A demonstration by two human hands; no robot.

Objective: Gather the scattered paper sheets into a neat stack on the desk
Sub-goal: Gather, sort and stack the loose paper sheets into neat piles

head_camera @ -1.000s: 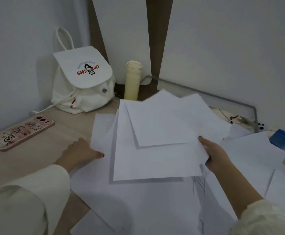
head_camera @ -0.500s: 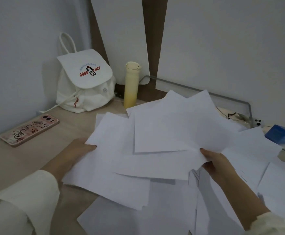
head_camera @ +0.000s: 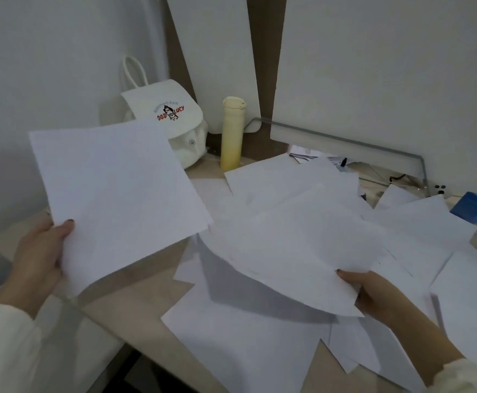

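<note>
One flat white sheet (head_camera: 118, 199) is getting pinched at its corner in the grip of the left hand (head_camera: 40, 251), up off the pale wood counter (head_camera: 141, 290). The right hand (head_camera: 373, 293) is clutching a floppy fanned bunch (head_camera: 288, 251) by its near edge. Loose sheets (head_camera: 245, 350) are lying below both grips, with a canvas backpack (head_camera: 186, 131) and a smooth yellow bottle (head_camera: 231, 131) sitting beyond.

Dim, cool, flat light — soft shadows beneath lifted sheets (head_camera: 288, 251), motion blur, wide-angle edge bowing.

At eleven o'clock, the backpack (head_camera: 175, 100) flap reads "OOD LUCY" in red, its start behind a paper sheet (head_camera: 112, 194); the smaller print above is illegible.
</note>
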